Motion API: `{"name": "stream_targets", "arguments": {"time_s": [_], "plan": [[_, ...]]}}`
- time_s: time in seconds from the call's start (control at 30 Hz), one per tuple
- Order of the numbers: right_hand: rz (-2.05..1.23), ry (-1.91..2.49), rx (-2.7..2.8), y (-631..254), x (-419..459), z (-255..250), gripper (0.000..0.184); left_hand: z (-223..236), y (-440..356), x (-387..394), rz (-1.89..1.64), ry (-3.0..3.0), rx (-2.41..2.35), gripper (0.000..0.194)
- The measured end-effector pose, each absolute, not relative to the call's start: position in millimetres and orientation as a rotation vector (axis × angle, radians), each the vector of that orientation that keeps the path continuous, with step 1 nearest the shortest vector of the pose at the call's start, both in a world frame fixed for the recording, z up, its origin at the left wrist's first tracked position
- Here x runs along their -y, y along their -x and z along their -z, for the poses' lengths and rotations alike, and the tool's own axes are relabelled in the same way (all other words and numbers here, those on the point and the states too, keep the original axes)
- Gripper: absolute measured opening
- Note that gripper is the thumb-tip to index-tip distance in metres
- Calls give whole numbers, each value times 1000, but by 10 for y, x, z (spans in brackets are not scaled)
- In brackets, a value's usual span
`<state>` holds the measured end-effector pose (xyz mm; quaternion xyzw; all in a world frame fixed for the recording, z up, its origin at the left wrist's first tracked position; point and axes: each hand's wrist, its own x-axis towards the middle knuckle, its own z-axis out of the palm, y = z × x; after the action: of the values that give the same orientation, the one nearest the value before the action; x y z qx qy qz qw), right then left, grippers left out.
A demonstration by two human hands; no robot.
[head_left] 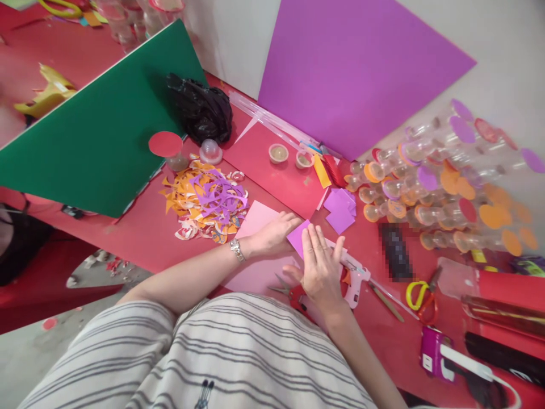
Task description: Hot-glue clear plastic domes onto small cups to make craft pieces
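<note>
Under the fingers of my right hand (318, 264) lies a small square of purple paper (297, 237), partly covered by the hand. Those fingers are stretched out and laid flat. My left hand (275, 233), with a watch at the wrist, reaches in from the other side, its fingers extended near the square's far left edge. Beneath both is a pink sheet (255, 275). Red-handled scissors (296, 295) lie below my right hand, partly hidden. A pink-and-white glue gun (352, 284) rests just right of that hand. More purple paper squares (340, 209) are piled beyond it.
Orange and purple paper scraps (208, 199) are heaped at left. A green board (114, 119) and black plastic bag (200, 108) stand behind them. Clear bottles with coloured discs (443, 182) are stacked at right. Yellow-orange scissors (419, 298) and two small cups (278, 153) lie on the red table.
</note>
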<state>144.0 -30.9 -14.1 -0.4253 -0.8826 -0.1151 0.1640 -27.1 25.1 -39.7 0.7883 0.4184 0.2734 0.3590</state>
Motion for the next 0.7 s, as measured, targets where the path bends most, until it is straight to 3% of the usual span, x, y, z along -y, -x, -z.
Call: {"name": "stream_targets", "arguments": {"time_s": [0.43, 0.6, 0.7], "plan": [[280, 1235, 2518, -1445, 311, 201, 76, 366, 338, -287, -780, -2043, -895, 28], [89, 1234, 2464, -1537, 318, 136, 76, 387, 305, -293, -765, -2085, -942, 29], [38, 1273, 2345, -1625, 331, 82, 76, 388, 270, -275, -742, -2153, -984, 17]]}}
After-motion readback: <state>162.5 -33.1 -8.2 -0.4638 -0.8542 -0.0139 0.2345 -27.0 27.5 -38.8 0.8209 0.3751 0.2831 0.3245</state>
